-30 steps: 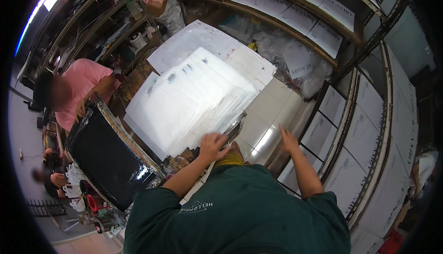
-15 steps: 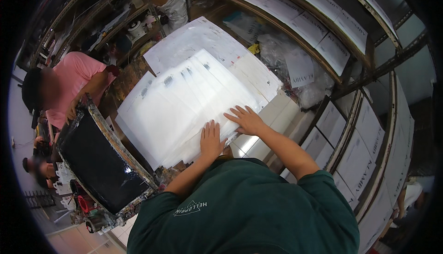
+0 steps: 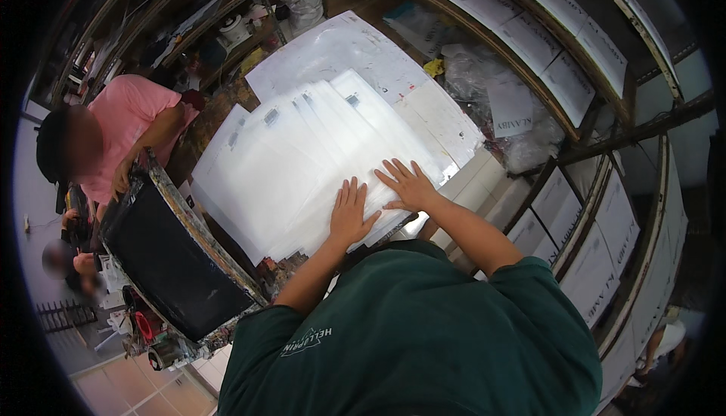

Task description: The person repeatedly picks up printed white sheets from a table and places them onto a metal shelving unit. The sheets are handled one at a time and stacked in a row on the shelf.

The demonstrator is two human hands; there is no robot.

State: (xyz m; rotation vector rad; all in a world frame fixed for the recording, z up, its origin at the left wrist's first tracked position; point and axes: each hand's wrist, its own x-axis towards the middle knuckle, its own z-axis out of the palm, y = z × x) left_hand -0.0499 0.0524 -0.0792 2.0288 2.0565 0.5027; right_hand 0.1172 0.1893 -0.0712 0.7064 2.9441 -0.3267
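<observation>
Several white, translucent sheets (image 3: 280, 166), perhaps plastic bags, lie fanned out and overlapping on the worktable. Small dark printed marks show near their far edges. My left hand (image 3: 352, 213) rests flat on the near part of the sheets, fingers stretched forward and thumb out to the right. Just right of it, my right hand (image 3: 409, 187) presses on the sheets with its fingers spread. Both hands are open, and neither grips anything.
A black screen-printing frame (image 3: 174, 257) stands tilted at the left, held at its top by a person in a pink shirt (image 3: 132, 121). A white board (image 3: 340, 49) lies behind the sheets. Racks of white printed boxes (image 3: 560, 87) run along the right, near clear plastic wrap (image 3: 461, 72).
The sheets are spread into a somewhat wider fan. My hands stay flat on them, the left thumb now further from its fingers. The whole view has shifted slightly.
</observation>
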